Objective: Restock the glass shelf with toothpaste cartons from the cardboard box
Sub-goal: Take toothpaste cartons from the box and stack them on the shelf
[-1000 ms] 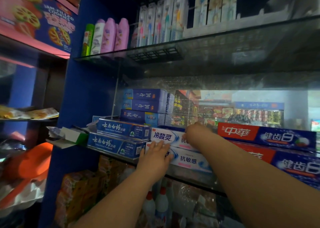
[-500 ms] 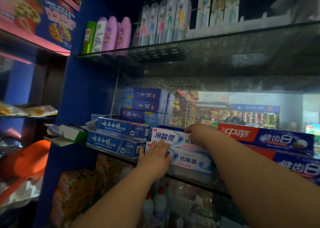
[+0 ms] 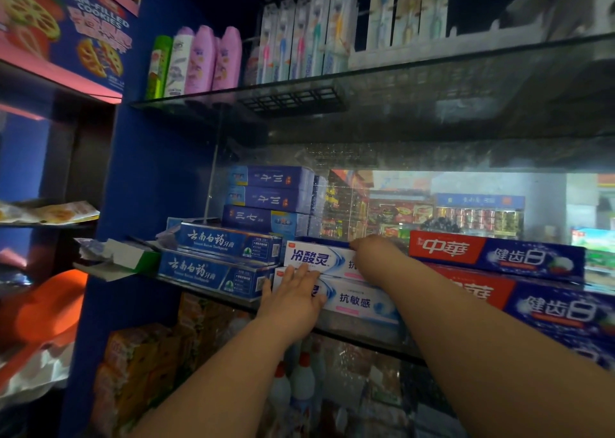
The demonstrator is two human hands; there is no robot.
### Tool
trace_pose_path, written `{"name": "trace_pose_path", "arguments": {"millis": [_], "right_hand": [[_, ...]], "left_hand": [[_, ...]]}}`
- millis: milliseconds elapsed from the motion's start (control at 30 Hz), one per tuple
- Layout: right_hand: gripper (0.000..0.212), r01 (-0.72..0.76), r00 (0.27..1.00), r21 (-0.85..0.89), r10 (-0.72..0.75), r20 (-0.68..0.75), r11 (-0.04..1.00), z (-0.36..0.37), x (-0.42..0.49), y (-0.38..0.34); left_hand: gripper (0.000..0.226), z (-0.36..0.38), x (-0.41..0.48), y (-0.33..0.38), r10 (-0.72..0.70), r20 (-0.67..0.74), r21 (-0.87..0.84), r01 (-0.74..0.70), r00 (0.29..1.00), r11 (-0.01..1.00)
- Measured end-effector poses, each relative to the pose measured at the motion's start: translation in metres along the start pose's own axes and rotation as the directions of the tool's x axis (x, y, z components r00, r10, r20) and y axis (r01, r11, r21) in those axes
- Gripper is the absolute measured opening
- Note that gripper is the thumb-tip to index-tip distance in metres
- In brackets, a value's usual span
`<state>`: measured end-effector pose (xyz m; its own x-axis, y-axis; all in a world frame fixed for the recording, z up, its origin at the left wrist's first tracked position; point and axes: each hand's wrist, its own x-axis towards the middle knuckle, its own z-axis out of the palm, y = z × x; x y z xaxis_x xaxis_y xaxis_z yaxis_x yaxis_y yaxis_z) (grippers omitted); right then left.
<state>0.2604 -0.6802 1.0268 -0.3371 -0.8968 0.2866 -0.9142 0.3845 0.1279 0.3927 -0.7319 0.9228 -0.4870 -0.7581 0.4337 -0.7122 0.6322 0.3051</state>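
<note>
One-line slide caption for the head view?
Left hand presses two stacked white toothpaste cartons on the glass shelf; right hand reaches over the upper one.

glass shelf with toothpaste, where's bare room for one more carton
Free: the gap above the white-and-blue cartons, between the stacked blue cartons and red-and-blue cartons; also the bare front strip of the glass shelf. The front row is packed side by side.

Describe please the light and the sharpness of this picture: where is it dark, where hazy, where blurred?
Head view: dim, nearly black behind the toothbrush packs; head view: the pane behind the glass shelf is bright and hazy; head view: the red and blue cartons at the right edge look soft and stretched, while the white cartons read sharp.
</note>
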Motion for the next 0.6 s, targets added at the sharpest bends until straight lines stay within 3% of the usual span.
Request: {"name": "trace_pose_path", "arguments": {"millis": [100,200,433,600], "right_hand": [[0.046,0.035,0.985,0.055,-0.025,-0.173,0.998,0.014,-0.014,-0.001],[0.049,0.146,0.919,0.066,-0.111,-0.377,0.987,0.038,-0.047,-0.003],[0.053,0.126,0.972,0.153,-0.090,-0.219,0.980,0.098,-0.072,0.000],[0.061,0.131,0.975,0.290,-0.070,-0.212,0.948,0.096,-0.076,-0.001]], "left_hand": [[0.054,0.000,-0.001,0.000,-0.002,-0.023,-0.001,0.001,1.000,1.000],[0.054,0.001,-0.007,0.001,0.006,-0.105,0.001,-0.006,0.994,1.000],[0.055,0.007,-0.010,-0.003,-0.021,-0.052,0.057,0.024,0.998,0.998],[0.056,0.007,-0.011,-0.002,-0.040,-0.034,0.055,0.042,0.999,0.998]]}}
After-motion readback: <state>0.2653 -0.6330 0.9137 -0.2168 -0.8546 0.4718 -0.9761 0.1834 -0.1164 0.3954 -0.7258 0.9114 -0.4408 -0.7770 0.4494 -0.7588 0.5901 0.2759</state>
